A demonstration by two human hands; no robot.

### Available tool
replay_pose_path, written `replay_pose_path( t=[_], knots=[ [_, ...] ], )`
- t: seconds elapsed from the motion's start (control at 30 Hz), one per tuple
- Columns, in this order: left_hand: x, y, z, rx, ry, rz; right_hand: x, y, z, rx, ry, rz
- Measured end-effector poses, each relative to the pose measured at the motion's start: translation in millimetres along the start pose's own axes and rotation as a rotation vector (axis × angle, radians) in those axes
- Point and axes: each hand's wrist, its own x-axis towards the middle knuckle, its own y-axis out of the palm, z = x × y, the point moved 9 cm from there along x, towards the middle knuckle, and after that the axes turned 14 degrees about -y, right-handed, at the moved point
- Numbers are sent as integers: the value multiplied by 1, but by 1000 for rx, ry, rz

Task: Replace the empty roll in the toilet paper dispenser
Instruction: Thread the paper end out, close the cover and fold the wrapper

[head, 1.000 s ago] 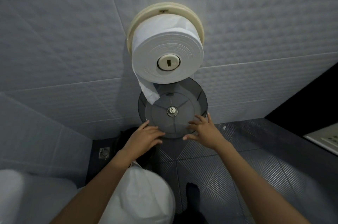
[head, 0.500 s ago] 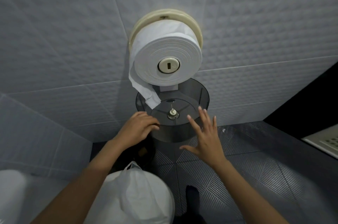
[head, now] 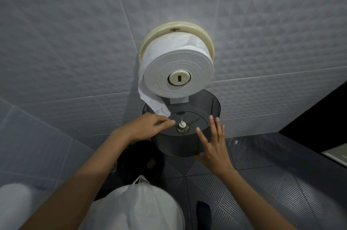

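A full white paper roll (head: 174, 74) sits on the cream dispenser back (head: 206, 38) on the wall, with a cream hub (head: 179, 78) at its centre and a loose tail (head: 152, 102) hanging at the left. Below it the smoky dark cover (head: 184, 143) hangs open on its hinge, tilted part way up, with a small lock (head: 181, 126) in its middle. My left hand (head: 148, 128) rests on the cover's left rim, fingers curled over its face. My right hand (head: 212, 145) is spread flat against the cover's right front wall.
A dark bin (head: 140, 164) stands on the floor under the dispenser. A white plastic bag (head: 135, 209) hangs near my body. The toilet's white edge (head: 13, 205) shows at the lower left. Ribbed grey floor tiles (head: 262, 173) lie to the right.
The cover has swung upward from hanging flat against the wall to part way up. Both hands have risen with it, the left now over its rim, the right pressed on its side.
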Motion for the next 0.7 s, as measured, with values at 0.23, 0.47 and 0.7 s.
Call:
replay_pose_path(
  t=[0.23,0.47,0.7],
  knots=[
    [79,31,4,816,9,162,0,0,0,3,-19,-10],
    [119,33,47,1181,-192,196,0,1,2,0,-56,-35],
    [131,26,62,1254,-222,33,1,-1,1,36,-45,-25]
  ],
)
